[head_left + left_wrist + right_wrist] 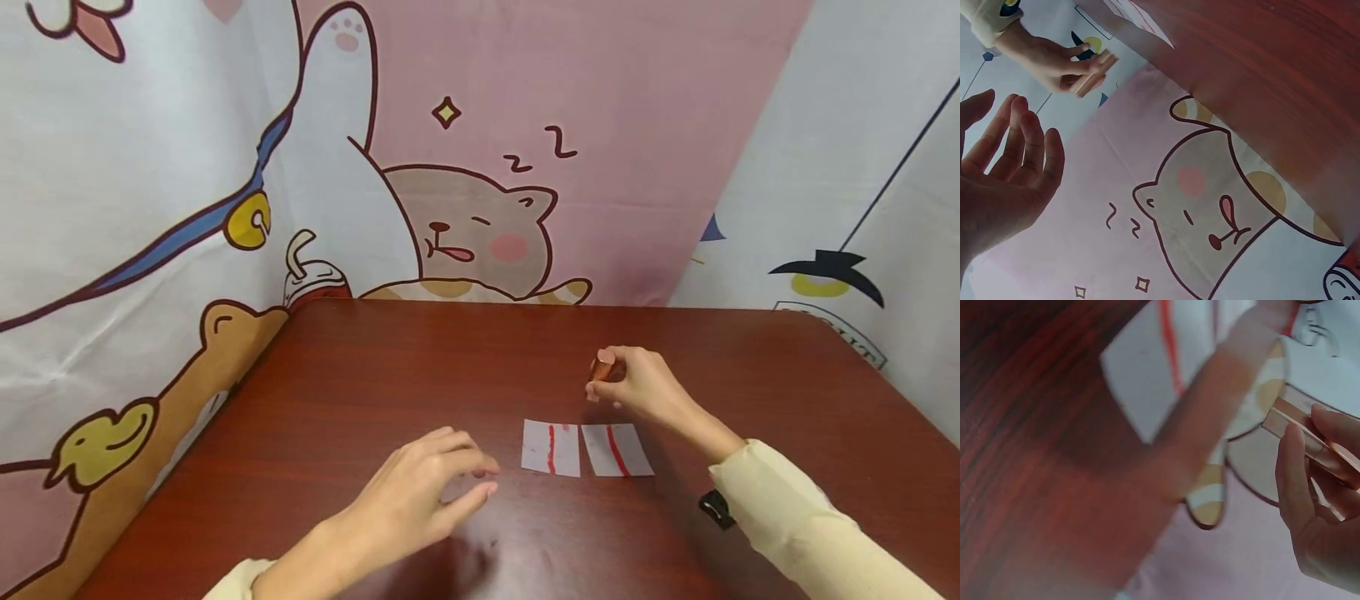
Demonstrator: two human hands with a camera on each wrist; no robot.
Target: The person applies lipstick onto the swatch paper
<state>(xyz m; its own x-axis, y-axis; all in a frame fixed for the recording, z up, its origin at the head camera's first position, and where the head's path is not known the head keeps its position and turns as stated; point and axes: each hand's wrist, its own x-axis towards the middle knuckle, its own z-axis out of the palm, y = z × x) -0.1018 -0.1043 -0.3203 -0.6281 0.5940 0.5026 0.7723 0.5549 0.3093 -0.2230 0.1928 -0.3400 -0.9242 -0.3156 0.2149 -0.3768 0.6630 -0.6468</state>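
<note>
My right hand (641, 383) pinches a capped, copper-coloured lipstick (602, 365) between thumb and fingers, held above the table just beyond two pieces of white paper. In the right wrist view the lipstick (1310, 442) shows as a shiny, angular tube with a seam. The left paper (536, 446) and the right paper (600, 450) lie side by side, each with a red streak down it. My left hand (420, 487) hovers left of the papers, fingers loosely bent and holding nothing; the left wrist view shows its palm (1007, 187) bare.
A dark red-brown wooden table (375, 375) spreads beneath both hands. Near the right sleeve lies a small black object (717, 508), partly covered by that sleeve. Cartoon-printed cloth (637, 125) hangs behind the table and along its sides.
</note>
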